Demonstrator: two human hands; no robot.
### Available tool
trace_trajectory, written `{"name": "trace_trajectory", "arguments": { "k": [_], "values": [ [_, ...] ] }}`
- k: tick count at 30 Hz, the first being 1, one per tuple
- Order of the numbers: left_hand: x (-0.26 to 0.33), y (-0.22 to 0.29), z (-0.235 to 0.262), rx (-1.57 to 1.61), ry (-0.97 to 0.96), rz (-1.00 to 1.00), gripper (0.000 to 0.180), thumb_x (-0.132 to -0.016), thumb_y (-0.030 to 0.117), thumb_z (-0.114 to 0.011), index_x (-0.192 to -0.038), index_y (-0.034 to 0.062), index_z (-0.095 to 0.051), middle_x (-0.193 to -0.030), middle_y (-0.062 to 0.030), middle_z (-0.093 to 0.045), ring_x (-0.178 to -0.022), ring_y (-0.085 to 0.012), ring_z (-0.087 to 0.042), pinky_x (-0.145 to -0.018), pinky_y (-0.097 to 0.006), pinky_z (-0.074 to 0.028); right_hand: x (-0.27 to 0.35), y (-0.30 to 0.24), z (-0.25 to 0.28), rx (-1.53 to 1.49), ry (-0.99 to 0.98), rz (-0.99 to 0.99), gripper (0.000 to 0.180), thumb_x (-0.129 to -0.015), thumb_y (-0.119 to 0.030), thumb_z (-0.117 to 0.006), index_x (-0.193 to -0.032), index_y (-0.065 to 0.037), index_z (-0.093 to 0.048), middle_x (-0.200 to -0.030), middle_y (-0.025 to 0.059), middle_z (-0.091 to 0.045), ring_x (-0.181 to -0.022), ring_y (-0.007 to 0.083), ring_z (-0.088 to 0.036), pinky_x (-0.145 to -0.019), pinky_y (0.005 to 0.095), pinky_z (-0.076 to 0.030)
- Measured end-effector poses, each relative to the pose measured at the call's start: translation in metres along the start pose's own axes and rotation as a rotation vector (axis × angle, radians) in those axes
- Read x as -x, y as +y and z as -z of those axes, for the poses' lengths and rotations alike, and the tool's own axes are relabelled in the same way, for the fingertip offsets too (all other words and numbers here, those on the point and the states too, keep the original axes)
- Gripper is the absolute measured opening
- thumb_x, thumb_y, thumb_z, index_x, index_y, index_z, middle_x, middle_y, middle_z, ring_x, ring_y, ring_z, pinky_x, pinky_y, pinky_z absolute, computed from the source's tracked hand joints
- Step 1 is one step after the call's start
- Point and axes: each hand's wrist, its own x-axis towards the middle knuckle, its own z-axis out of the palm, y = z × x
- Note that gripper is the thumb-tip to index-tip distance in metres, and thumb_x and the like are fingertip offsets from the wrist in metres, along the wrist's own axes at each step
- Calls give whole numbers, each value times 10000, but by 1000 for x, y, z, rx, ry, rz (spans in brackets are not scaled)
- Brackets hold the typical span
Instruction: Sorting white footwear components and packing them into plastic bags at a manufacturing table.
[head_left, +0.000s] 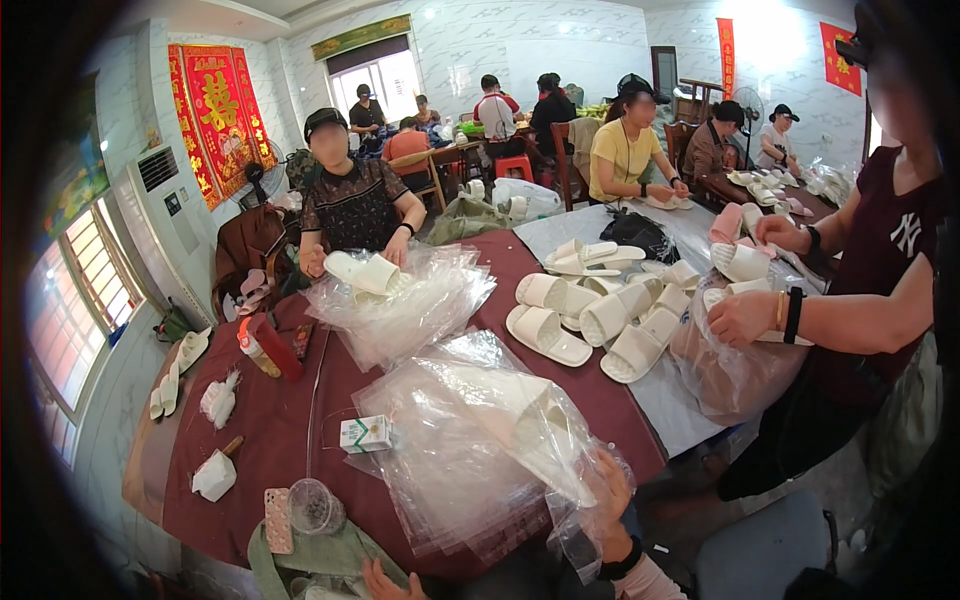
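Observation:
My right hand (608, 498), with a dark band at its wrist, grips the edge of a clear plastic bag (572, 535). Inside that bag lies a white slipper (548, 440), over a fanned stack of clear bags (430, 460) on the maroon tablecloth. Low in the picture my left hand (385, 582) rests by a green cloth (345, 545) with its fingers apart and nothing in them; the picture's lower edge cuts part of it off. A small white box (366, 434) sits on the stack's left edge.
Loose white slippers (600, 310) are heaped on the right. A patterned phone (278, 520) and clear plastic cup (316, 507) stand near my left hand. Across the table a co-worker (350, 200) handles a slipper over more bags; another person (870, 260) handles slippers at right.

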Motion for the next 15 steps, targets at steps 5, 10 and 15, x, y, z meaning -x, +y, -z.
{"name": "trace_trajectory", "arguments": {
  "k": [5, 10, 15],
  "values": [
    [13, -25, -7, -37, -163, 8, 797, -811, 248, -675, -1422, -56, -262, -1436, -297, -310, -1324, -441, -298, -1106, -467, -228, -3, -11, -1, -255, 5, -1, 308, -761, -113, -688, -1055, -28, -661, -1083, 205, -648, -1052, 366, -607, -894, 397, -485],
    [20, -40, -9, 135, -174, 114, 824, -818, 272, -676, -1428, -65, -236, -1440, -305, -298, -1321, -431, -316, -1102, -449, -242, 8, -27, 6, -683, -157, -368, 357, -897, -197, -597, -1166, 37, -597, -1256, 200, -553, -1135, 291, -555, -975, 414, -444],
    [32, -60, -6, 305, -198, 272, 798, -837, 322, -662, -1404, -78, -269, -1400, -306, -364, -1283, -423, -381, -1046, -458, -322, 7, -41, 8, -796, -196, -465, 362, -902, -200, -591, -1171, 42, -592, -1262, 204, -547, -1145, 293, -548, -980, 415, -441]
  ]
}}
